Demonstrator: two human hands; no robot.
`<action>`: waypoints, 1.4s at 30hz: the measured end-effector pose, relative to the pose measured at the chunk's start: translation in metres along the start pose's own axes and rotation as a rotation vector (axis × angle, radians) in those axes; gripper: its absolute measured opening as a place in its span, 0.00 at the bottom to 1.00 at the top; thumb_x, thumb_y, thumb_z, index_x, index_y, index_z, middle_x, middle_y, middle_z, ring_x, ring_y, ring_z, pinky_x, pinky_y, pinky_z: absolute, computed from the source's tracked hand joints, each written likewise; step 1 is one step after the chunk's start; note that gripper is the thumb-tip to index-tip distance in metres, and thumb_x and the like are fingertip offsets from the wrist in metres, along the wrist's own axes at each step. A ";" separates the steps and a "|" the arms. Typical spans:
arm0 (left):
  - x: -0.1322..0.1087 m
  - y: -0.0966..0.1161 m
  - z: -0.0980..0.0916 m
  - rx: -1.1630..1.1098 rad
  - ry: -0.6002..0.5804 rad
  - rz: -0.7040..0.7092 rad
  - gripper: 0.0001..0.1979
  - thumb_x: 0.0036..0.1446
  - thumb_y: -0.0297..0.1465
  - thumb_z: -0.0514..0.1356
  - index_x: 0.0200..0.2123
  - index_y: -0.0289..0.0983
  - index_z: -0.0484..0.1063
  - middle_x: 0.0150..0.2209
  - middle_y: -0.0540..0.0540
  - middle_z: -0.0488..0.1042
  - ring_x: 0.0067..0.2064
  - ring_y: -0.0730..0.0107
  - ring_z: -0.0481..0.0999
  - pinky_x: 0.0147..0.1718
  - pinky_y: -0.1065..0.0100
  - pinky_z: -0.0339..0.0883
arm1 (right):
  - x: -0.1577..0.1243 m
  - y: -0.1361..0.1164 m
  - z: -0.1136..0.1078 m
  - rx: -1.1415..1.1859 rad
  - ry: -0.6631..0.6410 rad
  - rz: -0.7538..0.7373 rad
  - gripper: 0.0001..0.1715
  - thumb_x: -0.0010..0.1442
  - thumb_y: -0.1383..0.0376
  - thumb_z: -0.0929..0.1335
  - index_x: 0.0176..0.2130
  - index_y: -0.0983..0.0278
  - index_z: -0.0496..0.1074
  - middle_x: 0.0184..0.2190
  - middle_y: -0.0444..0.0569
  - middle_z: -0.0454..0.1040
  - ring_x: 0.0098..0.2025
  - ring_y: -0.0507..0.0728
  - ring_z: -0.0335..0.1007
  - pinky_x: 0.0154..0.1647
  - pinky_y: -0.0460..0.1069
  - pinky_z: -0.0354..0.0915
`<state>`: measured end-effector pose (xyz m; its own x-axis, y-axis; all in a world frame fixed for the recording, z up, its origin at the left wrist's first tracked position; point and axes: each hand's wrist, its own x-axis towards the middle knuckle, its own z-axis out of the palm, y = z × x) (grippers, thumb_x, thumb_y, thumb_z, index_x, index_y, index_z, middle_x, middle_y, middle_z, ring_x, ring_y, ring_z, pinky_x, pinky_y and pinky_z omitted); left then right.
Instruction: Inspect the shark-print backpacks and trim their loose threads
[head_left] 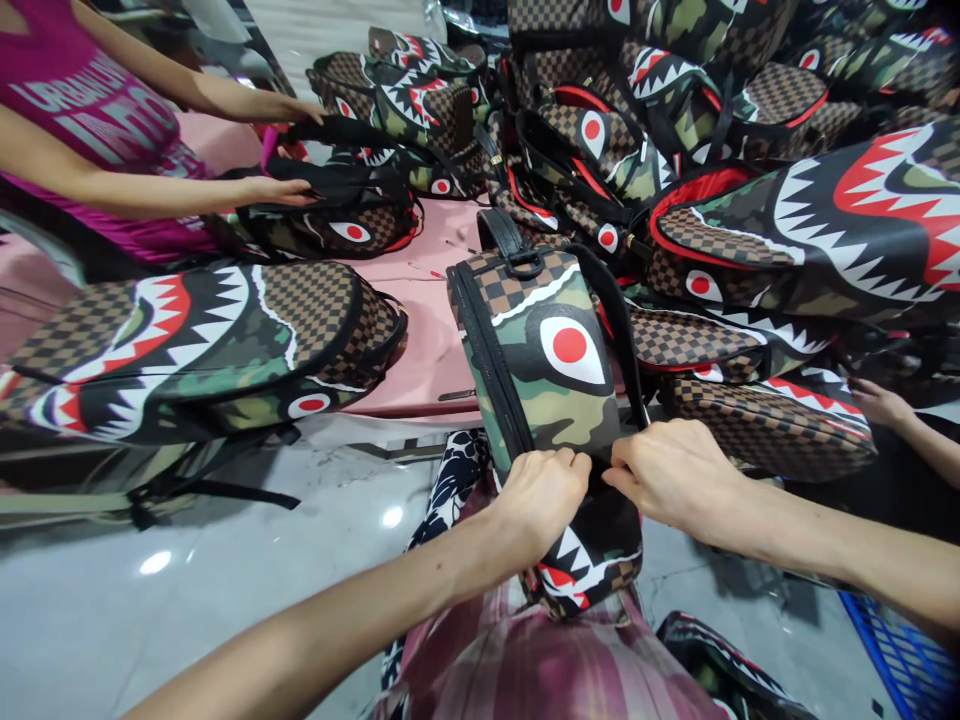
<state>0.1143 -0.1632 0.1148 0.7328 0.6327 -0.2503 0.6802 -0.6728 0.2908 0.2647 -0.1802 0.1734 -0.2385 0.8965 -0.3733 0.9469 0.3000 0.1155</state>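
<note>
A camouflage and brown-check backpack [574, 410] with a shark eye and teeth print lies across my lap, its side facing up. Its black top handle [504, 238] points away from me, and a black zipper [491, 355] runs along its left edge. My left hand [546, 497] and my right hand [671, 470] are both closed on the lower middle of this side, close together. Their fingers pinch a dark part of the bag, which they mostly hide. A black shoulder strap [622, 330] curves down the right side towards my right hand.
Similar backpacks are piled at the back and right [862, 220]; another backpack [187, 340] lies left on the pink table [420, 340]. A co-worker's hands [277, 190] handle a dark bag opposite. Another person's hand [885, 405] shows right, above a blue crate [900, 650].
</note>
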 end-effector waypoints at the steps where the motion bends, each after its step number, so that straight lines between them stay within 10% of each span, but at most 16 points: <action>1: 0.000 0.000 0.000 -0.002 0.003 0.002 0.09 0.58 0.24 0.47 0.36 0.34 0.66 0.32 0.43 0.71 0.34 0.60 0.74 0.32 0.63 0.65 | 0.001 -0.002 -0.001 -0.006 0.003 -0.010 0.17 0.57 0.58 0.62 0.27 0.64 0.75 0.23 0.53 0.75 0.26 0.59 0.72 0.23 0.47 0.54; 12: -0.006 -0.003 0.005 -0.036 0.098 0.004 0.09 0.58 0.23 0.46 0.34 0.35 0.64 0.31 0.45 0.70 0.32 0.62 0.72 0.30 0.63 0.65 | -0.006 0.020 0.012 0.300 0.080 0.001 0.12 0.57 0.62 0.63 0.28 0.62 0.74 0.21 0.46 0.73 0.24 0.53 0.69 0.24 0.45 0.55; 17: -0.011 -0.009 0.023 -0.161 0.411 0.062 0.09 0.59 0.22 0.45 0.36 0.36 0.63 0.30 0.47 0.69 0.29 0.69 0.70 0.26 0.68 0.63 | -0.021 0.039 0.040 0.860 0.393 0.016 0.17 0.56 0.55 0.65 0.39 0.64 0.71 0.30 0.47 0.75 0.29 0.52 0.70 0.27 0.44 0.61; 22: -0.026 -0.016 0.028 -0.328 0.701 0.285 0.11 0.59 0.25 0.45 0.30 0.35 0.65 0.30 0.44 0.71 0.33 0.69 0.72 0.32 0.68 0.66 | -0.006 0.011 0.084 0.840 0.516 -0.211 0.14 0.58 0.60 0.65 0.43 0.63 0.71 0.28 0.45 0.74 0.27 0.51 0.68 0.28 0.44 0.62; 27: -0.046 -0.026 0.015 -0.559 0.527 0.388 0.15 0.60 0.32 0.47 0.26 0.36 0.68 0.38 0.41 0.74 0.41 0.65 0.74 0.38 0.66 0.68 | 0.006 0.004 0.112 0.779 0.711 -0.421 0.08 0.59 0.68 0.63 0.35 0.64 0.71 0.19 0.42 0.67 0.20 0.48 0.60 0.23 0.44 0.54; 34: -0.033 -0.022 0.010 -0.434 0.258 -0.115 0.11 0.58 0.24 0.47 0.38 0.37 0.68 0.32 0.49 0.74 0.30 0.72 0.73 0.29 0.72 0.65 | -0.002 -0.003 0.126 0.686 0.733 -0.428 0.13 0.56 0.72 0.58 0.32 0.64 0.70 0.18 0.42 0.63 0.21 0.50 0.56 0.24 0.47 0.50; 42: 0.005 -0.011 -0.014 0.004 -0.060 0.270 0.05 0.50 0.22 0.56 0.25 0.36 0.69 0.24 0.45 0.71 0.27 0.65 0.72 0.26 0.68 0.62 | 0.002 0.002 0.128 0.677 0.771 -0.461 0.14 0.55 0.74 0.57 0.32 0.63 0.68 0.17 0.41 0.61 0.20 0.50 0.56 0.23 0.47 0.51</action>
<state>0.1101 -0.1473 0.1228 0.8870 0.4069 -0.2185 0.4605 -0.8156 0.3504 0.2934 -0.2199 0.0550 -0.4440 0.7779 0.4446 0.5999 0.6267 -0.4974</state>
